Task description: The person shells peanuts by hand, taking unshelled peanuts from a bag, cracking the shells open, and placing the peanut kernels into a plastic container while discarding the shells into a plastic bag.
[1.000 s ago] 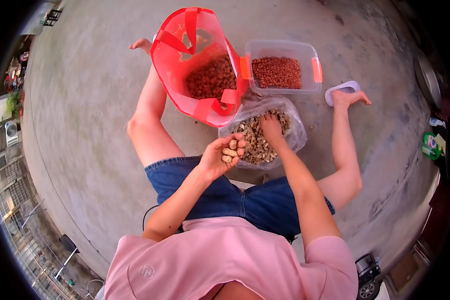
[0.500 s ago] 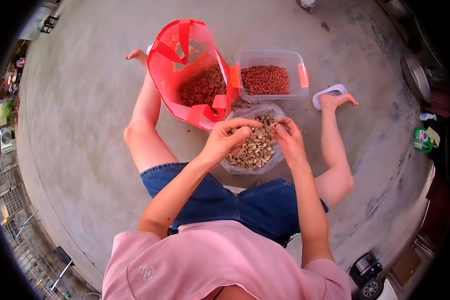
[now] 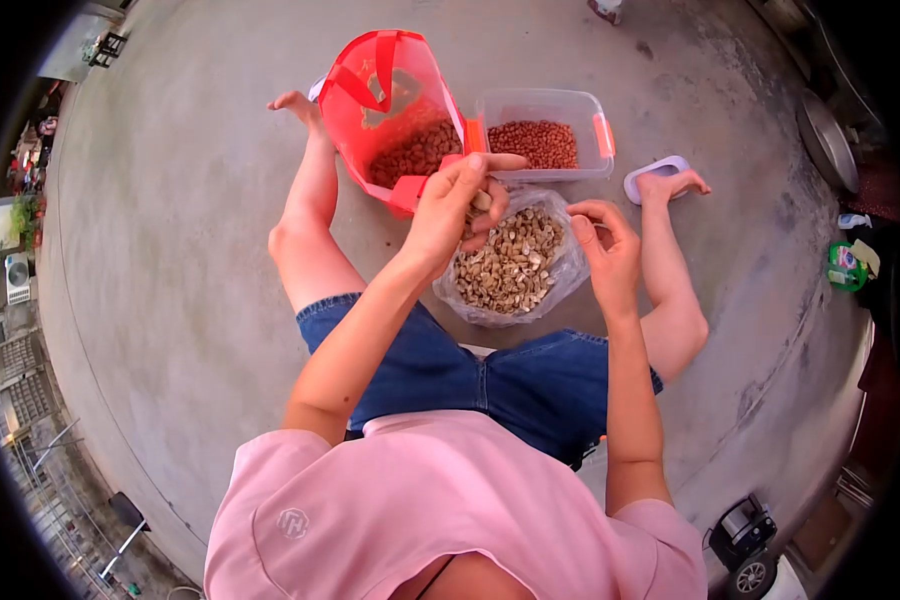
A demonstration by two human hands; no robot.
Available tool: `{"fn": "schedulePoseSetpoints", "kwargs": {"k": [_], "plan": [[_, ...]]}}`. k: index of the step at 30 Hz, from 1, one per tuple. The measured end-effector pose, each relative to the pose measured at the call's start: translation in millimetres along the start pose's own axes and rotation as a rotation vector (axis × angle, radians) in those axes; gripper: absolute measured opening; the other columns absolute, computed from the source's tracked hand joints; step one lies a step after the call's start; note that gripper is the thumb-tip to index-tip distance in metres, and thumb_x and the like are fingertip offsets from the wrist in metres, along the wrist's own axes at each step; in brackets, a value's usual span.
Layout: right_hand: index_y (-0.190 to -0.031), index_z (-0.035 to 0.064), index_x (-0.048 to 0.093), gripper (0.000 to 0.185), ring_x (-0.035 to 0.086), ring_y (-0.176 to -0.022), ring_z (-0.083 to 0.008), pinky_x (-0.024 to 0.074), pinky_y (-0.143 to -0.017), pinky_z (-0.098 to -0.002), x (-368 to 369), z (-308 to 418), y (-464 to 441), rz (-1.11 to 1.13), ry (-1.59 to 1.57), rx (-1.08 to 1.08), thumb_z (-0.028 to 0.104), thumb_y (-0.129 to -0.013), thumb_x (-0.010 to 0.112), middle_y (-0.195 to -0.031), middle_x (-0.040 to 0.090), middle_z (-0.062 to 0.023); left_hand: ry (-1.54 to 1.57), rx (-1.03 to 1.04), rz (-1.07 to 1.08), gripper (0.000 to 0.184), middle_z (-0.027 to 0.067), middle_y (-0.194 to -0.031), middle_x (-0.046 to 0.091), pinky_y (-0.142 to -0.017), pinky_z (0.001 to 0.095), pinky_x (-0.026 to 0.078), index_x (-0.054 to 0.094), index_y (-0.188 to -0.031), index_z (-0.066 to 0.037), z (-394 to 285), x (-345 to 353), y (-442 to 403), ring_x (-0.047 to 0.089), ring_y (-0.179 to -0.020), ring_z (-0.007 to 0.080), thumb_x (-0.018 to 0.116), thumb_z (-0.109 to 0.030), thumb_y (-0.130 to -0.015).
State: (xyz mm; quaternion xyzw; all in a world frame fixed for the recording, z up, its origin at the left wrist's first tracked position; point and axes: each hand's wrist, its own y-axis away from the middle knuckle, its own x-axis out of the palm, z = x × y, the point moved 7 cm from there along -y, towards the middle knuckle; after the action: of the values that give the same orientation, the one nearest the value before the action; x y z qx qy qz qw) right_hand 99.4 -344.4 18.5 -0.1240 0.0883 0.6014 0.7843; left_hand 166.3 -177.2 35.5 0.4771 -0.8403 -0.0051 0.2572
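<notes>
In the head view my left hand (image 3: 452, 212) is above the left edge of a clear plastic bag (image 3: 570, 268) with broken peanut shells (image 3: 510, 262) in it. Its index finger points right; the other fingers curl around pale unshelled peanuts (image 3: 482, 201). My right hand (image 3: 610, 245) hovers at the bag's right edge, thumb and fingers pinched together; whatever is between them is too small to make out. Behind my left hand stands a red bag (image 3: 342, 128) holding unshelled peanuts (image 3: 415, 152). A clear plastic box (image 3: 560, 98) beside it contains reddish shelled peanuts (image 3: 535, 143).
Bare legs in denim shorts (image 3: 420, 350) frame the bags and box on the concrete floor (image 3: 190, 250). A pale slipper (image 3: 658, 170) is by the right foot. Farther right are a metal basin (image 3: 828, 140) and a green container (image 3: 846, 268).
My left hand has moved up and turned, showing peanuts in its palm. My right hand has shifted right and slightly up, away from the left. More of the shells shows between them.
</notes>
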Motion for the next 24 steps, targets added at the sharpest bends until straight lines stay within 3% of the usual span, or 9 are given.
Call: {"fn": "schedulePoseSetpoints", "kwargs": {"k": [2,4,8,11,16,17,20,21,24], "plan": [[-0.093,0.0048,0.061,0.020,0.056,-0.081,-0.0209,0.0437,-0.071,-0.0318,9.2,29.8,-3.3,-0.018,0.089,-0.100,0.010,-0.075,0.066,-0.085,0.059,-0.0040,-0.172,0.029,0.049,0.056,0.0004,-0.064,0.051,-0.038,0.0173,0.025,0.046,-0.123,0.000,10.1,4.0,-7.8,0.034,-0.043,0.0035,0.028,-0.046,-0.096],[-0.093,0.0048,0.062,0.020,0.055,-0.084,-0.0246,0.0434,-0.074,-0.0338,24.6,71.1,-13.8,-0.002,0.344,-0.341,0.008,-0.073,0.066,-0.086,0.058,-0.0053,-0.272,0.135,0.022,0.056,0.0003,-0.061,0.048,-0.035,0.0164,0.028,0.042,-0.125,-0.001,9.0,15.3,-17.5,0.040,-0.046,0.0038,0.029,-0.046,-0.095],[-0.087,0.0055,0.061,0.018,0.053,-0.085,-0.0268,0.0426,-0.074,-0.0359,26.7,76.3,-35.1,-0.042,0.342,-0.452,0.004,-0.069,0.067,-0.086,0.057,-0.0065,-0.352,0.165,0.026,0.057,0.0016,-0.061,0.052,-0.037,0.0183,0.030,0.046,-0.122,0.001,-15.4,29.3,-29.0,0.042,-0.044,0.0046,0.028,-0.047,-0.095],[-0.085,0.0057,0.060,0.017,0.052,-0.082,-0.0261,0.0423,-0.072,-0.0357,29.7,68.1,-40.0,-0.012,0.265,-0.412,0.004,-0.069,0.067,-0.084,0.058,-0.0057,-0.207,0.105,0.058,0.057,0.0029,-0.063,0.055,-0.035,0.0188,0.029,0.048,-0.118,0.002,-5.7,20.6,-40.4,0.043,-0.042,0.0048,0.028,-0.046,-0.095],[-0.087,0.0054,0.060,0.019,0.051,-0.076,-0.0260,0.0418,-0.071,-0.0355,33.6,66.3,-39.4,0.007,0.332,-0.419,0.005,-0.070,0.067,-0.085,0.058,-0.0060,-0.283,0.113,-0.017,0.053,0.0056,-0.068,0.057,-0.035,0.0180,0.035,0.046,-0.118,0.003,0.1,17.8,-35.6,0.046,-0.044,0.0061,0.025,-0.041,-0.097],[-0.094,0.0055,0.058,0.020,0.054,-0.078,-0.0213,0.0439,-0.072,-0.0336,30.8,52.8,-41.1,0.065,0.230,-0.248,0.005,-0.075,0.065,-0.090,0.059,-0.0055,-0.203,0.077,0.000,0.051,0.0037,-0.065,0.055,-0.035,0.0178,0.035,0.048,-0.117,0.002,2.0,15.8,-35.6,0.045,-0.044,0.0056,0.027,-0.040,-0.097],[-0.103,0.0058,0.052,0.021,0.057,-0.085,-0.0163,0.0474,-0.076,-0.0305,20.4,29.9,-43.9,0.079,-0.857,0.105,0.006,-0.083,0.060,-0.094,0.059,-0.0049,-0.149,0.211,-0.085,0.044,-0.0007,-0.063,0.048,-0.034,0.0166,0.031,0.055,-0.109,0.001,-10.9,7.2,-41.3,0.039,-0.041,0.0043,0.037,-0.037,-0.095],[-0.104,0.0059,0.051,0.022,0.057,-0.087,-0.0157,0.0482,-0.077,-0.0300,18.4,34.9,-47.0,0.120,-0.938,0.113,0.007,-0.084,0.059,-0.095,0.058,-0.0047,-0.117,0.211,-0.058,0.031,-0.0011,-0.068,0.048,-0.043,0.0178,0.033,0.061,-0.102,-0.001,-17.2,5.3,-39.4,0.042,-0.050,0.0044,0.052,-0.028,-0.090],[-0.108,0.0063,0.048,0.023,0.058,-0.090,-0.0146,0.0500,-0.080,-0.0287,20.8,41.1,-42.0,0.176,-1.121,0.178,0.010,-0.087,0.057,-0.096,0.058,-0.0046,-0.311,0.475,0.063,0.022,-0.0019,-0.069,0.046,-0.055,0.0214,0.034,0.065,-0.096,-0.002,-43.4,32.3,-32.1,0.042,-0.062,0.0062,0.063,-0.019,-0.082]]}}
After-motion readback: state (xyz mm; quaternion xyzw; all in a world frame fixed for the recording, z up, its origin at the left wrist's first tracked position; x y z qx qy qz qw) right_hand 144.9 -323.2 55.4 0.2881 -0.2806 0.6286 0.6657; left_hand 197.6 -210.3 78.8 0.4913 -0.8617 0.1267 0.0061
